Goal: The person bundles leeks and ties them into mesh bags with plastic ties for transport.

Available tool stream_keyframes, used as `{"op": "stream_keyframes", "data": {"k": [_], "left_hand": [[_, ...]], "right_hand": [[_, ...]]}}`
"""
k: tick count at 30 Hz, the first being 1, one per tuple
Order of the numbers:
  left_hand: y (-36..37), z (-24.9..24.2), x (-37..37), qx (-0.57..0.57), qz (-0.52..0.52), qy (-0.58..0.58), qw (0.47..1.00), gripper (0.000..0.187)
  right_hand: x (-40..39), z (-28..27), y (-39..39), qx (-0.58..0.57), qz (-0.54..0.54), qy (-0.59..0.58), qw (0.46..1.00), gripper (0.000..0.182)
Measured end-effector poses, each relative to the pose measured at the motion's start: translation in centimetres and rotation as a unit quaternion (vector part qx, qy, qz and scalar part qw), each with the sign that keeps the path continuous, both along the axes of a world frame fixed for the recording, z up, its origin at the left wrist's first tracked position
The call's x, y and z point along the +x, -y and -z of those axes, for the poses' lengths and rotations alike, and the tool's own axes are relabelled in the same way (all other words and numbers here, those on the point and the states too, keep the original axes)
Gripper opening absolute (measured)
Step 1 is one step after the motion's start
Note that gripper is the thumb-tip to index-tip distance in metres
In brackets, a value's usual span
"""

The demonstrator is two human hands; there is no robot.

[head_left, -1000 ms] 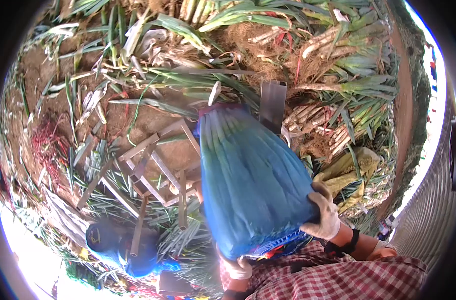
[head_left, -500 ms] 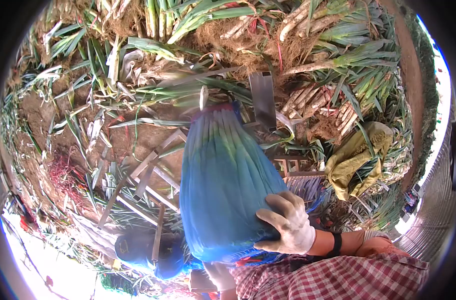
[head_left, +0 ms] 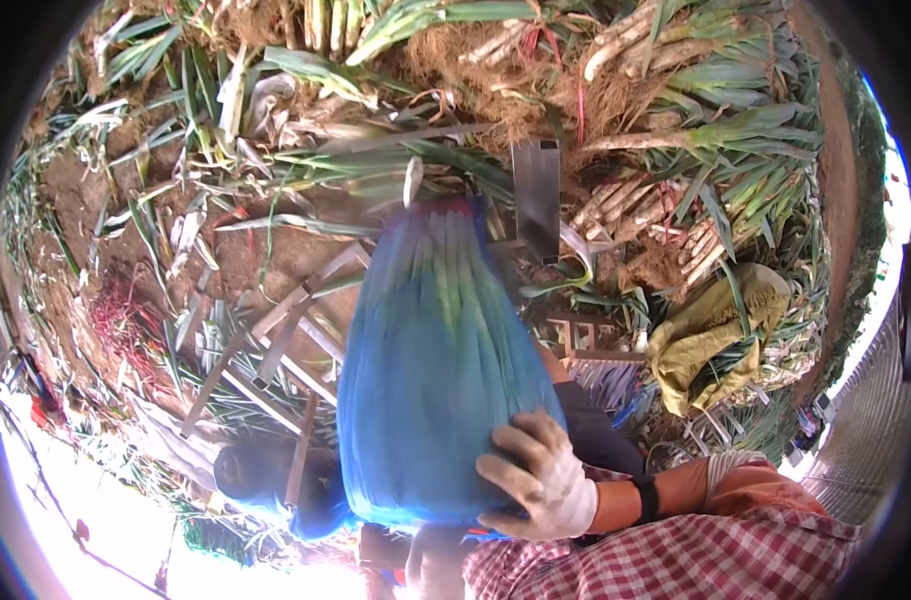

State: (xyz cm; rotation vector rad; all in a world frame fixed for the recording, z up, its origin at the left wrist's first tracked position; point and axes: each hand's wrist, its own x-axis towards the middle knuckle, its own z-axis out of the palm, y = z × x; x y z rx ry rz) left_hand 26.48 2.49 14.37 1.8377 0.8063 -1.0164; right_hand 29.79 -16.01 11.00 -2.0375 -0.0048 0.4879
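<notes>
A full blue mesh bag [head_left: 436, 370] lies across the middle of the view, with pale stalks and green leaves showing through it and a reddish band at its narrow far end. My right hand [head_left: 541, 480], in a soiled white glove, grips the bag's lower right side with curled fingers. Below the bag's near end is my left hand [head_left: 438, 565], also gloved in white. Its fingers are hidden behind the bag.
Bundles of leeks [head_left: 706, 130] with roots lie at the top right. A metal plate [head_left: 537, 200] stands beyond the bag. Crossed metal bars [head_left: 266, 350] lie left, near a dark blue rounded object [head_left: 321, 490]. A yellow-green sack [head_left: 721, 335] lies right.
The bag's near end and my right hand have shifted left in view. More of a dark-clothed leg shows to the right of the bag.
</notes>
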Motion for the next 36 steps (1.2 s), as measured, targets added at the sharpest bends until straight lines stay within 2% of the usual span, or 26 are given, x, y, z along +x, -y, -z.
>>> {"op": "stream_keyframes", "data": {"k": [4, 7, 14, 17, 20, 22, 24, 25, 27, 32, 36], "left_hand": [[-0.1, 2.2, 0.3, -0.001, -0.007, -0.011, 1.0, 0.027], [-0.3, 3.7, 0.3, -0.004, -0.019, -0.02, 1.0, 0.028], [-1.0, 6.4, 0.1, -0.015, -0.048, -0.031, 0.998, 0.029], [-1.3, 7.3, -0.1, -0.022, -0.057, -0.036, 0.997, 0.029], [-1.5, 8.5, 0.1, -0.031, -0.067, -0.041, 0.996, 0.03], [-1.6, 9.2, 0.1, -0.037, -0.079, -0.043, 0.995, 0.03], [-1.8, 9.8, 0.1, -0.043, -0.087, -0.044, 0.994, 0.03], [-1.8, 10.0, 0.1, -0.046, -0.09, -0.044, 0.994, 0.03], [-1.9, 10.6, 0.1, -0.052, -0.096, -0.044, 0.993, 0.031], [-2.4, 12.5, -0.2, -0.062, -0.11, -0.044, 0.991, 0.031], [-2.6, 14.5, -0.6, -0.067, -0.125, -0.05, 0.989, 0.032]], "right_hand": [[-2.3, 1.7, -0.8, 0.036, -0.059, 0.025, 0.997, 0.064], [-2.9, 2.8, -1.1, 0.059, -0.083, 0.055, 0.993, 0.051], [-3.0, 5.1, -0.5, 0.123, -0.129, 0.059, 0.982, 0.048], [-3.0, 6.2, 0.3, 0.212, -0.141, 0.038, 0.966, 0.036], [-2.3, 7.2, 0.8, 0.252, -0.141, 0.031, 0.957, 0.031], [-1.7, 7.5, 1.2, 0.274, -0.141, -0.015, 0.951, 0.027], [-0.1, 8.3, 1.7, 0.227, -0.092, -0.073, 0.967, 0.028], [1.3, 9.2, 1.9, 0.19, -0.102, -0.085, 0.973, 0.025], [4.0, 12.3, 1.9, 0.095, -0.11, -0.04, 0.989, 0.026], [8.8, 20.7, 0.5, 0.028, -0.236, -0.027, 0.971, 0.028], [10.1, 31.0, -0.2, -0.065, -0.326, 0.015, 0.943, 0.033]]}}
